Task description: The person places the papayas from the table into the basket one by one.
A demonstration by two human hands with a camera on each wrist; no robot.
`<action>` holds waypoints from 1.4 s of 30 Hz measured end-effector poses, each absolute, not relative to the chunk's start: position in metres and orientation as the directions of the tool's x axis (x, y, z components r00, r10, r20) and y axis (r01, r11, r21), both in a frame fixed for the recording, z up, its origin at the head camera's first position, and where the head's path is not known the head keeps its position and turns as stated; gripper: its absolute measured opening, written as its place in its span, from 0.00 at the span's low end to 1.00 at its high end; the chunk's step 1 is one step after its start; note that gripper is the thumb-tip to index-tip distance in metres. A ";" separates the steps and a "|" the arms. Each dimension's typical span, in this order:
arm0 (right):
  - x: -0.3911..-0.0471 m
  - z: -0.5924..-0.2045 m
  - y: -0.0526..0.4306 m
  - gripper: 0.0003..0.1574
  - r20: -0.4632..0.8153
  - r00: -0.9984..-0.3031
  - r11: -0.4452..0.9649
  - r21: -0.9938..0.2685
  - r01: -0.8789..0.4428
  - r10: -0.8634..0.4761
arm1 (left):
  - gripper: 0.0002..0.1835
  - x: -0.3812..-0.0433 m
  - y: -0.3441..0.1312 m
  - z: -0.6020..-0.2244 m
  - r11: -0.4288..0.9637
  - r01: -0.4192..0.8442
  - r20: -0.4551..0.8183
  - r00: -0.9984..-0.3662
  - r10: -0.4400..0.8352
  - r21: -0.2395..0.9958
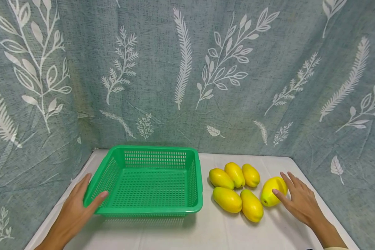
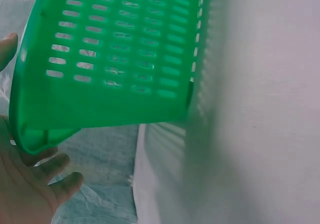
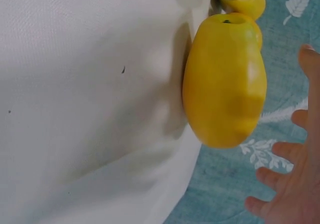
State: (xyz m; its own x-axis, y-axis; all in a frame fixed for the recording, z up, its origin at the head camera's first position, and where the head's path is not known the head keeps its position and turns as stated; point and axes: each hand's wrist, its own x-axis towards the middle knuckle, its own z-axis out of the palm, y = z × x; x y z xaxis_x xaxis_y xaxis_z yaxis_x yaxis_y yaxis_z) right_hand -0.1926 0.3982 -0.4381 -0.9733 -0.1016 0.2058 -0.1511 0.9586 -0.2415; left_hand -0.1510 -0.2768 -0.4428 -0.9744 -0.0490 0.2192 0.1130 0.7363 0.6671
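A green plastic basket (image 1: 154, 210) with slotted walls stands on the left half of the table, with nothing inside. By its front left corner is my left hand (image 1: 72, 208), thumb and fingers spread apart around the rim; the left wrist view has the fingers (image 2: 67, 188) extended beside the rim, and contact is unclear. My right hand (image 1: 300, 201) hovers with spread fingers over the rightmost yellow mango (image 1: 270, 196). In the right wrist view a gap shows between that mango (image 3: 225, 84) and the fingers (image 3: 272, 178). Neither hand holds anything.
Several more yellow mangoes lie in a cluster between basket and right hand, among them a front one (image 1: 227, 199) and a back one (image 1: 250, 175). A white cloth (image 1: 218, 232) covers the table. Blue-grey leaf-patterned curtain (image 1: 156, 86) surrounds its back and sides.
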 end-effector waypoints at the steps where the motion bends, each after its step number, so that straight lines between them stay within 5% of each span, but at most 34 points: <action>1: -0.193 -0.438 0.398 0.51 0.204 -0.974 0.959 -0.242 -0.150 -0.101 | 0.50 -0.150 -0.278 -0.444 0.735 0.105 0.212 -0.976 -0.055 0.670; 9: -0.195 -0.442 0.400 0.52 0.198 -0.975 0.958 -0.249 -0.145 -0.096 | 0.50 -0.144 -0.280 -0.449 0.732 0.043 0.131 -0.989 -0.064 0.680; 28: -0.191 -0.450 0.404 0.54 0.190 -0.979 0.946 -0.300 -0.125 -0.069 | 0.51 -0.128 -0.279 -0.469 0.672 0.096 0.224 -0.969 -0.107 0.735; 42: -0.193 -0.463 0.410 0.61 0.102 -0.995 0.868 -0.494 -0.046 0.005 | 0.57 -0.126 -0.281 -0.470 0.697 0.009 0.123 -0.986 -0.114 0.717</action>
